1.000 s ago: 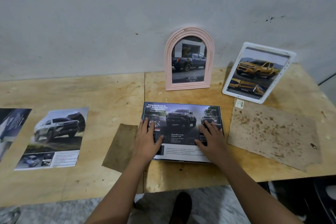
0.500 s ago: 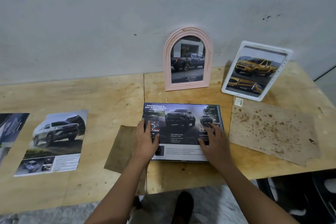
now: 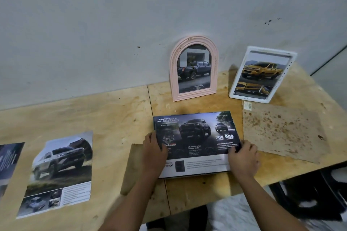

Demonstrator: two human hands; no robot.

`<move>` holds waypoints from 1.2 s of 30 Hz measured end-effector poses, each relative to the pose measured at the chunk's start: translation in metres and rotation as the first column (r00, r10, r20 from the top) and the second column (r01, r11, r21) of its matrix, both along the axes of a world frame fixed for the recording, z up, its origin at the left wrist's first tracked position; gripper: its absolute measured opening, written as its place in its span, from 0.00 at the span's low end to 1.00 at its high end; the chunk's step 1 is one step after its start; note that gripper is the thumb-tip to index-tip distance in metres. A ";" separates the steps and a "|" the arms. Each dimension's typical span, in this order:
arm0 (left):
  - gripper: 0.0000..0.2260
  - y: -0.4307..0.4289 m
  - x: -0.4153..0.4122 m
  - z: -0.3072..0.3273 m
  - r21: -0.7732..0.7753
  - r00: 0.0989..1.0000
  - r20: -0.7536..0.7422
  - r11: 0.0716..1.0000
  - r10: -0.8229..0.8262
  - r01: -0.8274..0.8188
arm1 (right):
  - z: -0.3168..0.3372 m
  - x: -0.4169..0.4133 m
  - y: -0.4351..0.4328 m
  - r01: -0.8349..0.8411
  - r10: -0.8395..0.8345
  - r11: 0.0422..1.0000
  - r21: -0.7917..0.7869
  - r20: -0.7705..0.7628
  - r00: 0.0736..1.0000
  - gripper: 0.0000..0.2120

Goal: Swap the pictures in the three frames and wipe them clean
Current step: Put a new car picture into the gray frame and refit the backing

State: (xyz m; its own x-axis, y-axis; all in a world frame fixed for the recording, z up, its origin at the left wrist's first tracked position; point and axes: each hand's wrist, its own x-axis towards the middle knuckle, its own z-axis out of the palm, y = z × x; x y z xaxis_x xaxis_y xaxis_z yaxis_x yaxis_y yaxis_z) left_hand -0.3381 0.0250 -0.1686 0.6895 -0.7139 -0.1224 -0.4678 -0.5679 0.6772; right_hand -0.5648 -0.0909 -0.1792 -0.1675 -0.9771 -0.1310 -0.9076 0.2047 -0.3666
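Observation:
A landscape frame holding a dark truck picture lies flat near the table's front edge. My left hand grips its left side, thumb on the picture. My right hand grips its right side with curled fingers. A pink arched frame with a dark pickup picture stands against the wall. Beside it, a white frame with a yellow pickup picture leans back. A loose picture of a white SUV lies at the left, with another dark picture cut off by the left edge.
A stained brown backing board lies right of the flat frame. A smaller brown board sticks out under its left side. The plywood table ends close to my body. A grey wall stands behind.
Both hands slid from lying flat on the picture out to the frame's left and right sides, where they now grip it. The standing frames have not moved.

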 end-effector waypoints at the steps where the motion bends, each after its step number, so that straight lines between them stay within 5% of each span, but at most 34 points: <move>1: 0.18 -0.001 0.004 0.002 0.004 1.000 -0.005 1.000 0.002 -0.002 | 0.000 0.001 -0.001 0.072 -0.073 0.997 0.019 0.024 0.997 0.16; 4: 0.12 -0.002 0.007 0.006 0.037 1.000 0.009 0.999 0.021 -0.021 | -0.003 0.005 0.000 0.171 -0.176 0.983 0.066 0.082 0.981 0.15; 10: 0.16 -0.002 0.009 -0.003 -0.020 0.995 -0.077 0.997 0.067 -0.069 | -0.006 0.005 -0.001 0.155 -0.162 0.987 0.053 0.176 0.971 0.11; 14: 0.17 -0.002 0.018 0.006 0.047 0.997 0.077 0.999 -0.013 0.009 | -0.007 0.008 0.001 0.139 -0.145 0.989 0.043 0.192 0.971 0.10; 20: 0.20 -0.038 -0.002 0.001 -0.081 0.995 0.015 0.992 0.100 -0.098 | 0.001 -0.018 -0.015 0.136 -0.094 0.984 -0.112 0.322 0.942 0.06; 28: 0.15 -0.154 -0.114 0.029 -0.219 0.947 -0.103 0.936 -0.304 0.277 | 0.023 -0.126 -0.098 0.314 -0.268 0.946 -0.079 0.352 0.897 0.08; 33: 0.08 -0.215 -0.184 0.024 -0.097 0.885 -0.270 0.925 -0.379 0.367 | 0.022 -0.191 -0.132 0.421 -0.430 0.902 0.097 0.306 0.849 0.17; 36: 0.19 -0.239 -0.204 0.013 0.156 0.928 -0.275 0.941 -0.250 0.300 | 0.021 -0.212 -0.149 0.449 -0.481 0.876 0.176 0.270 0.834 0.22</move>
State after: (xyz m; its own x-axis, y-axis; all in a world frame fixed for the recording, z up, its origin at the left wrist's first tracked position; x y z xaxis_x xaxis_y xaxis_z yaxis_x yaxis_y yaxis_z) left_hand -0.5419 -0.2141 -0.1556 0.3994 -0.8164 -0.4171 -0.4559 -0.5716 0.6823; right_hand -0.7772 -0.2397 -0.1584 -0.5360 -0.7723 -0.3410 -0.5472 0.6253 -0.5564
